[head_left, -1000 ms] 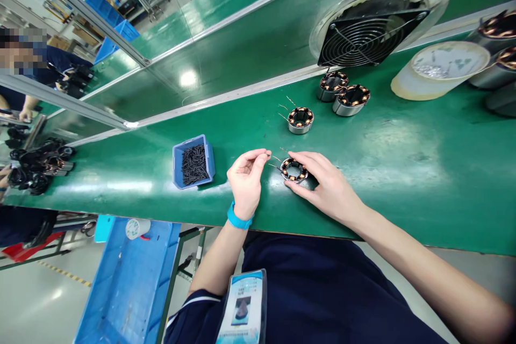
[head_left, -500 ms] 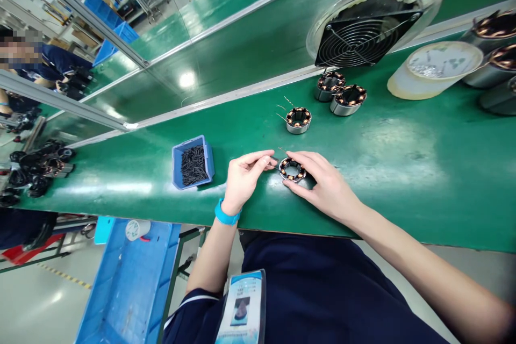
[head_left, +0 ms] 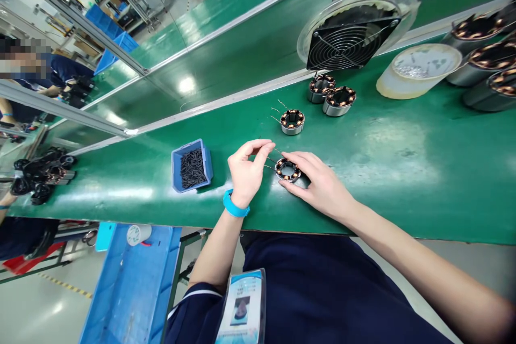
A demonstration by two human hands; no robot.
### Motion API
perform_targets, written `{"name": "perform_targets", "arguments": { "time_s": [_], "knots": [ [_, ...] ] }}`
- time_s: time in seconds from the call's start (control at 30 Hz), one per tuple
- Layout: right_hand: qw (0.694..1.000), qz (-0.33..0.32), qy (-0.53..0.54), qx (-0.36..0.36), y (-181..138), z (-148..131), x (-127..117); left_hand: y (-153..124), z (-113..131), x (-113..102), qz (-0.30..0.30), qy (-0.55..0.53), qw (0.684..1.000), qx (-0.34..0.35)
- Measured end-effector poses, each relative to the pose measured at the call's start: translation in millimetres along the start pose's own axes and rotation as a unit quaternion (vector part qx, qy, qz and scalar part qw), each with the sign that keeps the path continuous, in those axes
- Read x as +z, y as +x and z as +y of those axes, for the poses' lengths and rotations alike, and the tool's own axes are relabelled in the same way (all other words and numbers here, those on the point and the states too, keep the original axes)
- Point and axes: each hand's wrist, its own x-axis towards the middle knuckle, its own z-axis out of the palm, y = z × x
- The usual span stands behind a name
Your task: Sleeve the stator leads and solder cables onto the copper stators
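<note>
A small stator ring with copper windings (head_left: 287, 170) lies on the green bench top (head_left: 382, 172). My right hand (head_left: 318, 185) grips it from the right, fingers curled round its rim. My left hand (head_left: 248, 172), with a blue wristband, pinches a thin lead wire that sticks out of the ring's left side. A small blue tray of black sleeve pieces (head_left: 191, 166) sits to the left of my left hand.
Three more wound stators (head_left: 292, 121) (head_left: 339, 101) (head_left: 319, 87) stand farther back, before a fan (head_left: 350, 37). A tape roll (head_left: 419, 70) and larger stators (head_left: 479, 56) are at right. Black parts (head_left: 38, 174) lie far left; another person works there. A blue bin (head_left: 129, 285) sits below the bench.
My left hand has lifted slightly and its pinch has shifted on the wire beside the stator. My right hand keeps its hold on the ring. The view has drifted a little.
</note>
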Motion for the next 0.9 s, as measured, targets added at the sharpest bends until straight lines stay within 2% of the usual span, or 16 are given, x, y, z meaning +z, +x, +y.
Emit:
{"name": "perform_targets", "arguments": {
  "time_s": [0.13,0.27,0.43,0.53,0.67,0.77,0.9],
  "knots": [
    [1.0,-0.001,0.0,0.002,-0.1,-0.2,-0.2,-0.4,0.6,-0.5,0.008,0.043,0.999,0.028],
    [1.0,-0.001,0.0,0.005,-0.4,0.8,-0.1,-0.6,0.3,-1.1,0.007,0.05,0.998,0.024],
    [1.0,0.0,-0.003,0.004,-0.2,0.9,0.2,-1.6,-3.5,-0.9,-0.019,0.071,0.997,0.023],
    [1.0,0.001,-0.002,0.003,-0.3,0.7,0.7,-0.9,-6.0,-2.0,-0.06,0.074,0.995,0.007],
    [1.0,0.002,-0.006,-0.001,-0.9,0.7,1.0,1.3,-3.9,-3.7,-0.11,0.028,0.993,-0.025],
    [1.0,0.005,-0.005,0.007,-1.6,1.1,1.0,2.9,0.4,-3.2,-0.103,0.023,0.994,-0.02],
    [0.999,0.032,-0.006,0.026,-2.0,1.9,0.5,4.1,3.7,-1.1,-0.101,0.099,0.99,-0.007]
  ]
}}
